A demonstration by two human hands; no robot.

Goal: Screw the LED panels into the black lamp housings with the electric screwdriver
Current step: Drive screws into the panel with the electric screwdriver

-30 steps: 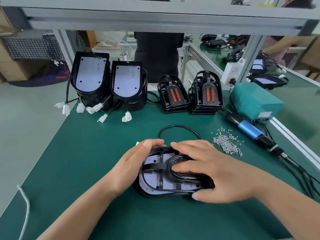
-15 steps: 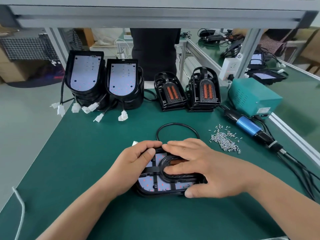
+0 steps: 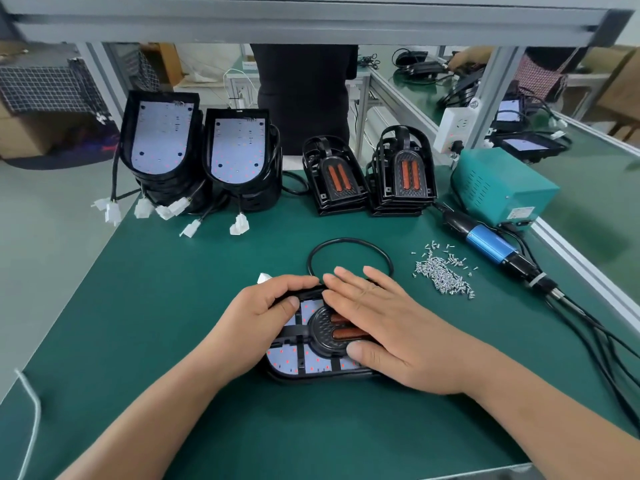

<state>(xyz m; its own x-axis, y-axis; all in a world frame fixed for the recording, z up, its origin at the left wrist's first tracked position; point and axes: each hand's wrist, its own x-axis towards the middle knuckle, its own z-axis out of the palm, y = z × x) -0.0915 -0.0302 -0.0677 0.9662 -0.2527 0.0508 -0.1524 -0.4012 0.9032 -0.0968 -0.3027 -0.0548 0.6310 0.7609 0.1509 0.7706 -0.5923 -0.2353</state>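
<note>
While my left hand (image 3: 256, 323) curls round the far left end of the black lamp housing (image 3: 311, 375), thumb hooked over its rim, my right hand (image 3: 388, 327) lies flat on top. Its straight fingers press the black grille piece (image 3: 323, 336) with the orange coils down onto the LED panel (image 3: 287, 358). The two hands are close together at the fingertips.

In the head view the housing lies flat on the green mat (image 3: 156, 306), right in front of me. The electric screwdriver (image 3: 485, 240) lies untouched well off to my right beside the teal box (image 3: 502, 192). The heap of loose screws (image 3: 443, 275) sits between it and my right hand.

My worry is the reach. Once the flat hand lifts, the grille piece may spring up or slide, the holes would no longer line up, and a screw could bite crooked. The black cable loop (image 3: 349, 240) just beyond my fingers could get pinched under the rim, and my wrist could scatter the screws.
</note>
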